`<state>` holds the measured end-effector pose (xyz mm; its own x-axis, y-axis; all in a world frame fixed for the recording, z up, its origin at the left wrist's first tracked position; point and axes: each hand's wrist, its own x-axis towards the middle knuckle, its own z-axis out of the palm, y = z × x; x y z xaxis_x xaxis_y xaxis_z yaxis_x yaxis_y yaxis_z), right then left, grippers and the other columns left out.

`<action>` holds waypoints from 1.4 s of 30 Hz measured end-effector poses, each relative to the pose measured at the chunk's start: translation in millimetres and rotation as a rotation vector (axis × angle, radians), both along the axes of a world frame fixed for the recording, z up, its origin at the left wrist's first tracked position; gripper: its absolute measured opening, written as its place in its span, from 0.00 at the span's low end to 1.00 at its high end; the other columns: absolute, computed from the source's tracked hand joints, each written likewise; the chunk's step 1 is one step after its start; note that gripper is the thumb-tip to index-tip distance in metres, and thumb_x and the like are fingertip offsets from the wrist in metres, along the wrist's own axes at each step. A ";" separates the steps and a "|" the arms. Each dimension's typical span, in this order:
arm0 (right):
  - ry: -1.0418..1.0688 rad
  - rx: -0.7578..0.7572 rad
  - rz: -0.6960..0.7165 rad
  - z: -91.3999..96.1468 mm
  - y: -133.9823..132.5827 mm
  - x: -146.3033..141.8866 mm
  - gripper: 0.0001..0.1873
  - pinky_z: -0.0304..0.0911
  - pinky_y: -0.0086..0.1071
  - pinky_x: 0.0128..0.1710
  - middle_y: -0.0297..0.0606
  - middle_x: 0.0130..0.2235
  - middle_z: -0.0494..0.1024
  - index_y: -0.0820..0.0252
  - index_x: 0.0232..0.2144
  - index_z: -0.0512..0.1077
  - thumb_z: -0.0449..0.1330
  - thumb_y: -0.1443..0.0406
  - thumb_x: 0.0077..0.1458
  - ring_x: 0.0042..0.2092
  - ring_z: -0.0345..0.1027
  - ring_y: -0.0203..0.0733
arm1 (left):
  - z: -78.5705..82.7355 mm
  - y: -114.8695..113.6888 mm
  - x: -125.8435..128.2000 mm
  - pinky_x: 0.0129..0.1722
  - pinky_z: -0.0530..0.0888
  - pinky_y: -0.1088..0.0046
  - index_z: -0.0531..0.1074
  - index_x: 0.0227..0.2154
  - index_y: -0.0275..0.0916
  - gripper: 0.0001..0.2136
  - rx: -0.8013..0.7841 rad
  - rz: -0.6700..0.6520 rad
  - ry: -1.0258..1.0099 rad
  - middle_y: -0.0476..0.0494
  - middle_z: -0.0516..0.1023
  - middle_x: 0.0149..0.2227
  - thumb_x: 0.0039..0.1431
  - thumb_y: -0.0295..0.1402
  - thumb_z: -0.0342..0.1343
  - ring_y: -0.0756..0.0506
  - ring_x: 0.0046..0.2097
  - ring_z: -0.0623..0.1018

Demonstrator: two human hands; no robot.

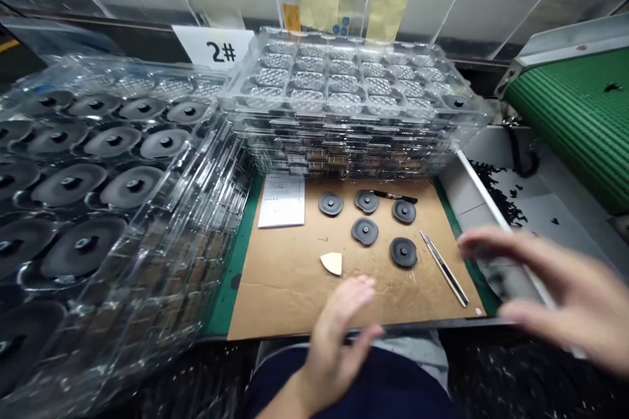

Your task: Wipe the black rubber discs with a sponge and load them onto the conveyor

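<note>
My left hand (339,334) hovers over the near edge of the brown cardboard mat (285,275), fingers stretched out and holding nothing. My right hand (550,294) is at the right, blurred by motion, fingers spread and empty, just past the mat's right edge. Several dark grey round parts (364,231) lie on the mat ahead of both hands. A small cream wedge-shaped piece (333,263) lies nearest my left hand. Metal tweezers (443,268) lie near my right hand's fingertips.
A stack of clear plastic trays (344,111) stands behind the mat. Tilted trays filled with grey round parts (88,177) sit at left. A paper sheet (282,201) and a black pen (393,196) rest on the mat. A green conveyor belt (580,118) runs at right.
</note>
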<state>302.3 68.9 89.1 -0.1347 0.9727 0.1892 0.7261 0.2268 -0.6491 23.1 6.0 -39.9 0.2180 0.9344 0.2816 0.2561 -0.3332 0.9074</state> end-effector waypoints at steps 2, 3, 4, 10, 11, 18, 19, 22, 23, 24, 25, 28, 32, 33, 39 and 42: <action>0.268 -0.450 0.206 -46.8 -36.1 -28.9 0.31 0.72 0.39 0.43 0.42 0.46 0.76 0.45 0.50 0.67 0.63 0.46 0.43 0.46 0.73 0.50 | 5.2 -3.6 16.1 0.60 0.59 0.54 0.47 0.62 0.52 0.40 0.099 -0.231 -0.001 0.39 0.64 0.60 0.49 0.33 0.62 0.37 0.60 0.64; 0.409 -0.586 0.225 -68.8 -51.1 -42.3 0.33 0.71 0.40 0.45 0.43 0.48 0.75 0.46 0.52 0.65 0.60 0.44 0.45 0.48 0.72 0.51 | 5.3 -3.9 20.6 0.60 0.59 0.53 0.44 0.63 0.52 0.43 0.124 -0.299 0.011 0.37 0.62 0.61 0.48 0.35 0.63 0.36 0.61 0.62; 0.498 -0.655 0.208 -88.3 -63.7 -54.8 0.35 0.70 0.41 0.46 0.45 0.50 0.73 0.49 0.52 0.64 0.58 0.42 0.45 0.50 0.70 0.51 | 4.4 -3.6 22.7 0.59 0.59 0.53 0.44 0.63 0.51 0.42 0.130 -0.342 0.019 0.36 0.62 0.61 0.48 0.36 0.62 0.36 0.61 0.62; 0.632 -0.655 0.070 -128.9 -80.7 -111.1 0.37 0.68 0.39 0.46 0.51 0.46 0.75 0.58 0.50 0.64 0.50 0.38 0.48 0.49 0.70 0.51 | -2.2 -1.3 -1.4 0.57 0.65 0.60 0.55 0.60 0.49 0.33 -0.045 -0.291 -0.045 0.37 0.68 0.57 0.52 0.29 0.59 0.39 0.58 0.67; 0.604 -0.657 0.105 -127.1 -74.1 -117.2 0.38 0.69 0.38 0.45 0.49 0.44 0.75 0.58 0.50 0.63 0.50 0.38 0.48 0.46 0.72 0.50 | -2.1 -2.0 -7.8 0.57 0.64 0.60 0.57 0.59 0.50 0.33 -0.107 -0.244 -0.084 0.39 0.69 0.56 0.50 0.29 0.61 0.39 0.58 0.68; 0.086 -0.447 0.090 -149.6 -7.7 -151.3 0.23 0.68 0.34 0.32 0.44 0.42 0.67 0.59 0.50 0.65 0.53 0.53 0.56 0.30 0.69 0.37 | -13.9 -2.5 -55.4 0.58 0.63 0.59 0.64 0.53 0.44 0.26 -0.820 0.309 -0.987 0.38 0.67 0.57 0.51 0.38 0.61 0.37 0.57 0.69; 0.079 -0.432 0.100 -157.4 -4.8 -157.6 0.22 0.68 0.37 0.36 0.46 0.45 0.66 0.59 0.49 0.66 0.55 0.54 0.56 0.34 0.69 0.40 | -17.5 -0.9 -60.9 0.58 0.62 0.58 0.64 0.53 0.44 0.25 -0.832 0.349 -1.087 0.38 0.67 0.57 0.51 0.39 0.60 0.37 0.56 0.69; 0.090 -0.403 0.202 -172.8 -8.8 -173.2 0.15 0.65 0.39 0.43 0.45 0.45 0.69 0.57 0.45 0.70 0.55 0.60 0.57 0.42 0.68 0.45 | -27.7 6.6 -70.0 0.59 0.61 0.57 0.63 0.53 0.47 0.26 -0.789 0.437 -1.221 0.40 0.67 0.57 0.51 0.39 0.61 0.38 0.55 0.70; 0.104 -0.402 0.236 -173.8 -11.4 -176.1 0.13 0.64 0.38 0.43 0.43 0.42 0.71 0.57 0.44 0.71 0.54 0.61 0.57 0.42 0.68 0.44 | -30.6 9.7 -70.6 0.59 0.60 0.57 0.62 0.53 0.48 0.26 -0.774 0.457 -1.225 0.40 0.67 0.57 0.51 0.38 0.61 0.38 0.56 0.70; 0.118 -0.404 0.262 -172.6 -12.9 -177.9 0.13 0.64 0.37 0.42 0.42 0.39 0.73 0.58 0.43 0.71 0.54 0.62 0.57 0.40 0.68 0.43 | -33.3 13.0 -70.1 0.59 0.60 0.57 0.63 0.53 0.48 0.26 -0.765 0.472 -1.220 0.40 0.66 0.58 0.51 0.37 0.61 0.38 0.56 0.70; 0.134 -0.408 0.273 -169.6 -12.6 -178.8 0.12 0.65 0.35 0.40 0.40 0.36 0.74 0.58 0.43 0.71 0.54 0.63 0.58 0.38 0.68 0.42 | -35.7 16.0 -69.0 0.59 0.61 0.57 0.63 0.53 0.49 0.25 -0.760 0.486 -1.210 0.40 0.66 0.58 0.51 0.36 0.61 0.38 0.56 0.70; 0.191 -0.422 0.242 -154.7 1.2 -182.3 0.11 0.65 0.30 0.35 0.38 0.36 0.75 0.59 0.41 0.71 0.53 0.62 0.59 0.35 0.69 0.38 | -41.5 22.7 -64.4 0.58 0.63 0.59 0.63 0.53 0.49 0.25 -0.750 0.495 -1.191 0.40 0.66 0.58 0.51 0.34 0.61 0.39 0.56 0.70; 0.256 -0.404 0.199 -139.8 27.3 -200.6 0.12 0.66 0.30 0.39 0.39 0.40 0.76 0.60 0.42 0.70 0.50 0.62 0.62 0.40 0.70 0.38 | -45.5 25.0 -61.3 0.57 0.65 0.67 0.64 0.53 0.48 0.25 -0.735 0.493 -1.177 0.42 0.68 0.56 0.51 0.31 0.61 0.42 0.58 0.68; 0.262 -0.394 0.208 -138.4 30.1 -206.5 0.12 0.66 0.31 0.41 0.39 0.40 0.76 0.60 0.42 0.71 0.50 0.63 0.61 0.41 0.70 0.39 | -45.9 25.0 -61.1 0.56 0.66 0.68 0.64 0.53 0.48 0.25 -0.729 0.503 -1.174 0.42 0.69 0.56 0.51 0.31 0.61 0.42 0.58 0.68; 0.234 -0.387 0.330 -142.6 25.3 -220.2 0.10 0.66 0.27 0.36 0.36 0.34 0.78 0.57 0.37 0.75 0.54 0.68 0.57 0.34 0.71 0.36 | -46.1 24.8 -60.2 0.53 0.69 0.69 0.65 0.53 0.45 0.27 -0.750 0.526 -1.184 0.40 0.71 0.53 0.47 0.31 0.64 0.40 0.55 0.71; 0.220 -0.369 0.296 -142.9 22.5 -218.1 0.11 0.65 0.29 0.39 0.38 0.35 0.77 0.59 0.39 0.74 0.53 0.69 0.58 0.37 0.70 0.37 | -45.9 25.1 -60.0 0.53 0.69 0.71 0.66 0.52 0.45 0.26 -0.746 0.557 -1.178 0.41 0.72 0.53 0.48 0.30 0.63 0.42 0.55 0.71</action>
<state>84.2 91.4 -53.8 -0.4097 0.9063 -0.1039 0.5030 0.1294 -0.8546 -36.9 31.1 -85.7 -0.2102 0.8231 -0.5276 -0.7867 0.1780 0.5911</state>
